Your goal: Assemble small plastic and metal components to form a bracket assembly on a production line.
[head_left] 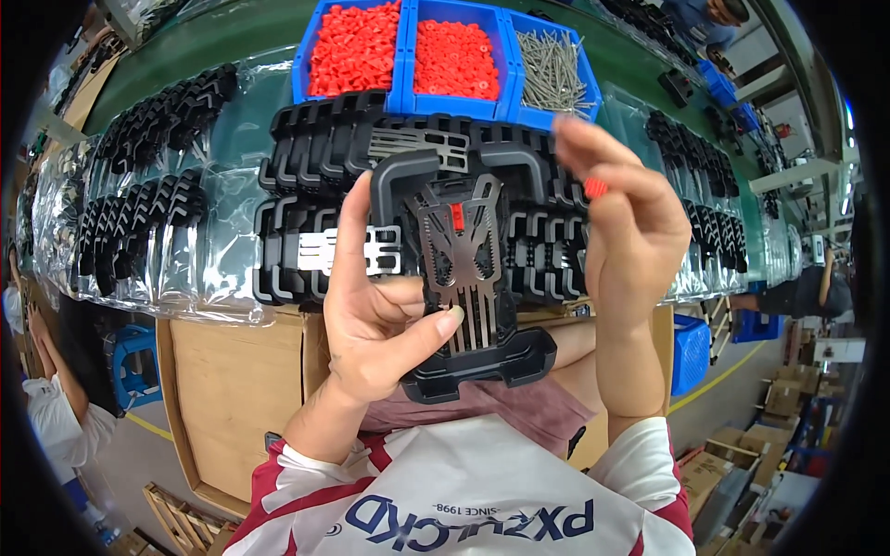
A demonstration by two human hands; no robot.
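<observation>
Left hand (371,334): angular black bracket (505,313), slotted metal plate (464,255) on it, is held above lap (505,408).
Right hand (635,232): small red bit (595,188) is pinched.
Bench (264,39) behind: stacked brackets (324,148) are partly hidden; blue bins (405,57) beyond.

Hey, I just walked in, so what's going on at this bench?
A person is holding a black holder in the left hand, thumb over its metal plate. The right hand is raised beside it, pinching a small red piece. Another red piece already sits at the plate's upper part. Beyond are rows of black parts and blue bins of red pieces and metal pins.
</observation>
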